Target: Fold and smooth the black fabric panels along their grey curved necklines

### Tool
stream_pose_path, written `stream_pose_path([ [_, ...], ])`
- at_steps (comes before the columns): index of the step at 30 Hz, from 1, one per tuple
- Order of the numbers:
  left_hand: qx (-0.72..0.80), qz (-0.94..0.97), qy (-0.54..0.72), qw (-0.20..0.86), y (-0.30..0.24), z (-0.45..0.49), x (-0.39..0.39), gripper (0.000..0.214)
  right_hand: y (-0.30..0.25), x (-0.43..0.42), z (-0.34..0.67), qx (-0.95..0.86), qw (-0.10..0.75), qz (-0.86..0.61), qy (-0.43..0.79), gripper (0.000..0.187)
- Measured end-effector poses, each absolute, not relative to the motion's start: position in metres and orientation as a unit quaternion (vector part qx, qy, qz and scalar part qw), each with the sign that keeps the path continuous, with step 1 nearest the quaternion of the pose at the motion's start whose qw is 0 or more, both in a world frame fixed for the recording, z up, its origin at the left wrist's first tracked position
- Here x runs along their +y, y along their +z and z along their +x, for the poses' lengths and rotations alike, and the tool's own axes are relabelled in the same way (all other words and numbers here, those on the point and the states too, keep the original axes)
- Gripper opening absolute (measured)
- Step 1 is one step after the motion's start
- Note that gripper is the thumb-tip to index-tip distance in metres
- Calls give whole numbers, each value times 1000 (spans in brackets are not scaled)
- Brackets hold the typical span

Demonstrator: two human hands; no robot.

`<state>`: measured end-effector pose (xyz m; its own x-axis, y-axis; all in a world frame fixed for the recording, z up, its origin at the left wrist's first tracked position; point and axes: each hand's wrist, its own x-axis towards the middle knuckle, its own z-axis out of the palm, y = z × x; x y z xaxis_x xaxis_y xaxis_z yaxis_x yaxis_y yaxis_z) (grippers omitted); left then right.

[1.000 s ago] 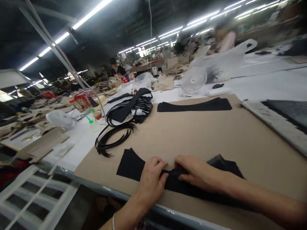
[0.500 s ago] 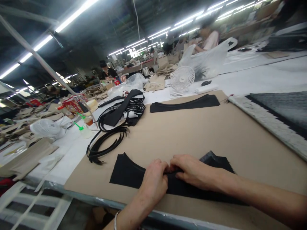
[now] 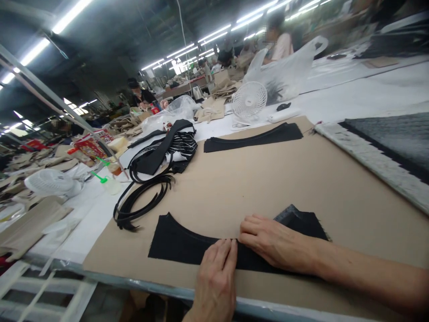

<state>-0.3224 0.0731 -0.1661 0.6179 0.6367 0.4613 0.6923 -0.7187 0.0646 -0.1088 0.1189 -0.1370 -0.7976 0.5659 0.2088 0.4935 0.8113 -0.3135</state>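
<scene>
A curved piece of black fabric [image 3: 177,241] lies near the front edge of a brown cardboard sheet [image 3: 268,179]. My left hand [image 3: 216,277] lies flat on the fabric's middle, fingers stretched out and together. My right hand [image 3: 275,241] rests beside it on the same piece, fingers extended and pressing down on the upper edge. The right part of the fabric [image 3: 301,220] shows past my right hand. Neither hand grips anything.
A second long black fabric piece [image 3: 251,137] lies at the cardboard's far edge. Black straps [image 3: 140,203] and a striped black bundle [image 3: 167,150] sit at left. A small white fan [image 3: 249,100], plastic bags, glue bottles [image 3: 107,179] and a grey mat [image 3: 392,143] surround the sheet. People work at far tables.
My left hand has slid back toward me and flattened out. My right hand has straightened its fingers. The fabric now lies smoother and flatter than before.
</scene>
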Motion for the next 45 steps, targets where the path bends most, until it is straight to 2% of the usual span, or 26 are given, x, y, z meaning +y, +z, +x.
stream_pose_path([
  [3,-348,-911,-210,74,-169,-334,69,50,-140,119,-107,-950,139,-266,85,19],
  [7,-359,-911,-199,37,-164,-336,71,52,-139,121,-103,-955,135,-256,69,20],
  [14,-428,-884,-183,-40,-147,-316,76,41,-130,121,-97,-957,121,-256,62,18],
  [24,-445,-870,-204,54,-169,-309,61,43,-137,121,-96,-953,143,-255,86,18],
  [31,-452,-853,-257,-42,-154,-330,63,41,-133,121,-97,-950,118,-263,117,17],
  [35,-500,-821,-274,-5,-154,-354,71,37,-127,120,-97,-943,108,-285,136,10],
  [40,-467,-851,-240,28,-165,-367,75,36,-120,122,-95,-928,96,-320,161,7],
  [45,-436,-872,-219,45,-166,-375,76,40,-109,131,-93,-906,61,-356,223,14],
])
